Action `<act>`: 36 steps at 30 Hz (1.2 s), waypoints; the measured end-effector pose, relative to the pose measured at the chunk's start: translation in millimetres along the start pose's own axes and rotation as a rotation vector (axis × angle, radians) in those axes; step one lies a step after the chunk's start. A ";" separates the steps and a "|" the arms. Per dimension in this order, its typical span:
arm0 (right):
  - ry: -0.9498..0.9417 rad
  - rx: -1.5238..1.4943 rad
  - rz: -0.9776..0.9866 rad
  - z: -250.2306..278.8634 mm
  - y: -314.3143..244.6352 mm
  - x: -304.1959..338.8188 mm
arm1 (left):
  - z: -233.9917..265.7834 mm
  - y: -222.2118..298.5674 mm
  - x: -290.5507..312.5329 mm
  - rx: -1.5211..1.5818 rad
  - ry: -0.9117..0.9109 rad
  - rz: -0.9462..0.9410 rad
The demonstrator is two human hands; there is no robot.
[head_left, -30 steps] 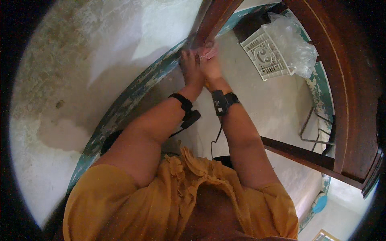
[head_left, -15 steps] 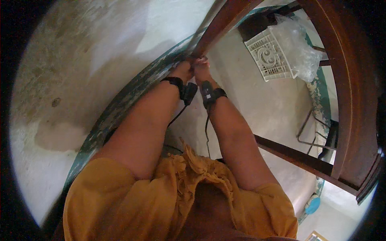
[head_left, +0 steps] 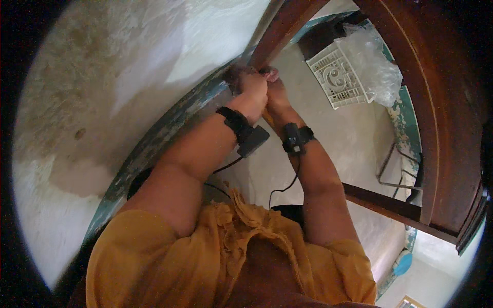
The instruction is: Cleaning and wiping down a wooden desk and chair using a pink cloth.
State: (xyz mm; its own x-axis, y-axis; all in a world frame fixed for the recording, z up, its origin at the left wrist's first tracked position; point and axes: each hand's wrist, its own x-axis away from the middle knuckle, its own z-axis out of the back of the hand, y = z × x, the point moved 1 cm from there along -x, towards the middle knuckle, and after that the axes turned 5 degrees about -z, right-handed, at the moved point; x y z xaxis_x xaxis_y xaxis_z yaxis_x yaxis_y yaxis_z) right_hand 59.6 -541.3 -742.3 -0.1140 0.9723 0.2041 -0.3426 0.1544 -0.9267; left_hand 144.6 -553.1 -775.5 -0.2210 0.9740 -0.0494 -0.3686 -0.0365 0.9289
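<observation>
Both arms reach forward to the foot of a dark brown wooden post [head_left: 277, 38], beside the wall. My left hand [head_left: 251, 91] is closed, its fingers curled out of sight on the far side. Against it, my right hand [head_left: 278, 93] is closed too. A small reddish-pink patch shows at the tips of the hands; whether it is fingers or a held thing I cannot make out. Left of my left hand is a dark, motion-smeared shape [head_left: 233, 78]. Black straps with small boxes and cables sit on both wrists.
A white plastic crate [head_left: 338, 77] with clear plastic wrapping [head_left: 372, 64] stands on the floor at the far right. Brown wooden framework [head_left: 447, 118] curves along the right, with a low rail [head_left: 380, 205]. A blue round thing [head_left: 403, 263] lies lower right. The wall [head_left: 102, 102] rises at left.
Both hands have shifted slightly to the right and the wrists have turned. The left hand now overlaps the right more closely, and the elbows have spread a little.
</observation>
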 end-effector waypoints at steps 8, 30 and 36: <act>0.036 -0.198 0.424 30.0 -124.8 53.1 | 50.8 155.9 33.4 0.945 0.299 0.016; 0.304 0.326 0.832 17.5 -101.6 34.5 | 70.3 110.6 20.9 0.136 0.366 -0.712; 0.019 0.244 0.106 2.3 -48.1 65.7 | 41.7 64.4 48.1 0.310 0.317 -0.279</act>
State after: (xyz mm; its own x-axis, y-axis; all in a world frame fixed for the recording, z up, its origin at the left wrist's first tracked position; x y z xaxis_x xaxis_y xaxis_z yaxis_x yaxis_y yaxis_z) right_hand 66.4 -485.2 -683.6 -0.1443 0.9842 0.1022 -0.5447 0.0072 -0.8386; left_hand 147.8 -499.3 -702.8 -0.4326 0.8203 -0.3741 -0.1783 0.3289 0.9274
